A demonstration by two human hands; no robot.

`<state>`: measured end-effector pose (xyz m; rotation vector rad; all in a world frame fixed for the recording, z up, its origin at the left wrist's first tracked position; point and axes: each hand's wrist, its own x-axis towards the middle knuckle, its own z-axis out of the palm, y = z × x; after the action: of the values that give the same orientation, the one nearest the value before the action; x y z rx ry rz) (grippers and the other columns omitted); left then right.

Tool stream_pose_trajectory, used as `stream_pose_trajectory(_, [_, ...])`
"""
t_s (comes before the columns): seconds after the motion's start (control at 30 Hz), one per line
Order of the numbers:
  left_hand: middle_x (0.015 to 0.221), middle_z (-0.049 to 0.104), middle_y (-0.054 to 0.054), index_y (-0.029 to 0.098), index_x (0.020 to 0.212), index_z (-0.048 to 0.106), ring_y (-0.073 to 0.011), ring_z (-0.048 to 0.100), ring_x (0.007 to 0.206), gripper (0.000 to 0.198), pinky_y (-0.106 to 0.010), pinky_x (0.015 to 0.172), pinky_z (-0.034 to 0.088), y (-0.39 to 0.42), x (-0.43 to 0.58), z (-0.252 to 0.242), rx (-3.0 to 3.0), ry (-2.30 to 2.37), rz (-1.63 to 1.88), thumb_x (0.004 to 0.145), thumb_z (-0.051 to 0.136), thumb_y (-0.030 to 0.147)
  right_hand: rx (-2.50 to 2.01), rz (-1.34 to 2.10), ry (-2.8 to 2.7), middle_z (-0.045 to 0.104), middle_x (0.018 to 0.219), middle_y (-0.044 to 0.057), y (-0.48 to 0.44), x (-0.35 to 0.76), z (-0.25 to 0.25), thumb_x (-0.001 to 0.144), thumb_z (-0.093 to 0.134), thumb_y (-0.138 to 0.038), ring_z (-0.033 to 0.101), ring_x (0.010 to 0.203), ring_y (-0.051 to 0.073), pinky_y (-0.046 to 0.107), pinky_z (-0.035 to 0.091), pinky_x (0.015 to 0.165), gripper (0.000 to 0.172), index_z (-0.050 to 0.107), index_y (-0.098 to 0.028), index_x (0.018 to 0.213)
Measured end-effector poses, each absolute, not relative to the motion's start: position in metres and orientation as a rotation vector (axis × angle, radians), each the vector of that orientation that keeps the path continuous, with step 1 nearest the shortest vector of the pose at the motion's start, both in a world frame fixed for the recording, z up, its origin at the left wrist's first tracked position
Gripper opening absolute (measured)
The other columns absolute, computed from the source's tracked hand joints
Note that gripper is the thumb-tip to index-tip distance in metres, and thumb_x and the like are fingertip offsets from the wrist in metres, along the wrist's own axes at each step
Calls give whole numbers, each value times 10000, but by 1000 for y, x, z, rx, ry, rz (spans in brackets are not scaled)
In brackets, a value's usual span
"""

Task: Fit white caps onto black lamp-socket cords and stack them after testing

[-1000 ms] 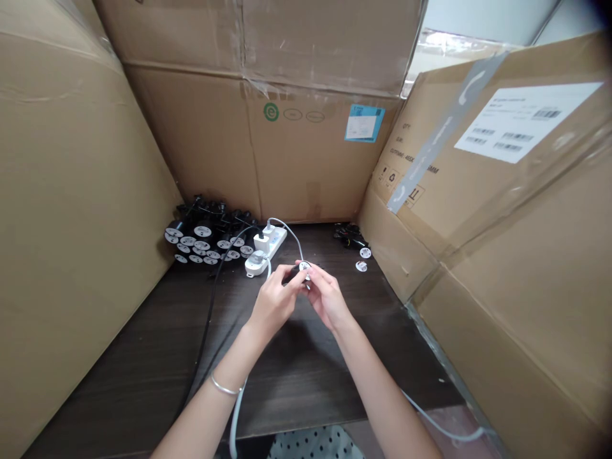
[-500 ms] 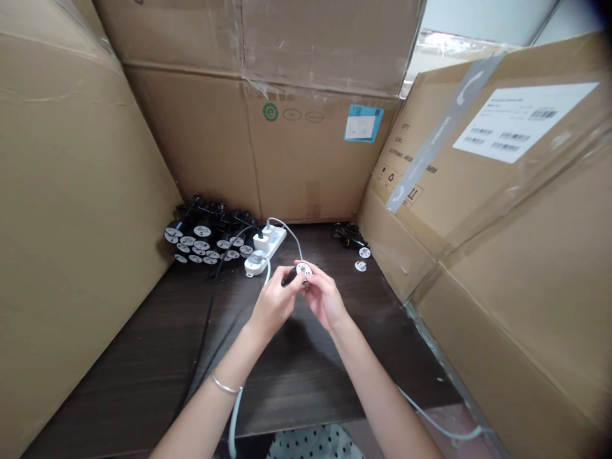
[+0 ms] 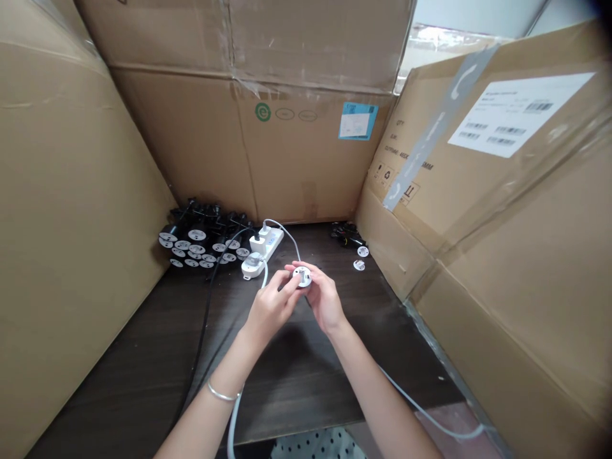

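Between my hands is a small round white-faced part (image 3: 302, 277) with a dark rim, its flat face turned up toward me. My right hand (image 3: 327, 299) is closed around it from the right and behind. My left hand (image 3: 273, 299) pinches it from the left, with fingertips on the white face. What lies under the part is hidden by my fingers. A white cable (image 3: 291, 233) runs from the power strip (image 3: 270, 242) and passes down behind my fingers.
Several black cylinders with white ends (image 3: 203, 245) are piled at the left. Black wires (image 3: 347, 234) and two white discs (image 3: 359, 265) lie at the right. Large cardboard boxes (image 3: 306, 172) wall in the dark table (image 3: 344, 376). A black cord (image 3: 203, 331) crosses the left side.
The part has turned so that its white face shows more fully, and its black side is now mostly hidden. My left fingers have shifted onto the face. The view has moved slightly.
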<state>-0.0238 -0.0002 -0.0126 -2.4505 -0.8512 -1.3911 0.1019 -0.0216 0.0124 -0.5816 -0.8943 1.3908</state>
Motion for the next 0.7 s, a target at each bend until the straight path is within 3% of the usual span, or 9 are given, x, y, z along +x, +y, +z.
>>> stream_pose_trajectory(0.23, [1019, 539, -105, 181, 1140, 454, -145, 573, 881, 325, -222, 716, 482, -4, -22, -10, -2396, -797, -1317, 822, 468, 119, -633, 1354, -869, 656, 956, 78, -23, 101, 14, 764, 501, -251, 616, 800, 190, 252, 479, 628, 226, 654, -154, 900])
stream_pose_trajectory(0.7, [1032, 560, -110, 174, 1064, 482, -154, 586, 917, 257, -228, 705, 494, -4, -19, -13, -2406, -794, -1497, 813, 490, 118, -697, 1231, -972, 650, 974, 69, -28, 102, 15, 797, 507, -267, 601, 875, 190, 271, 489, 729, 248, 664, -172, 963])
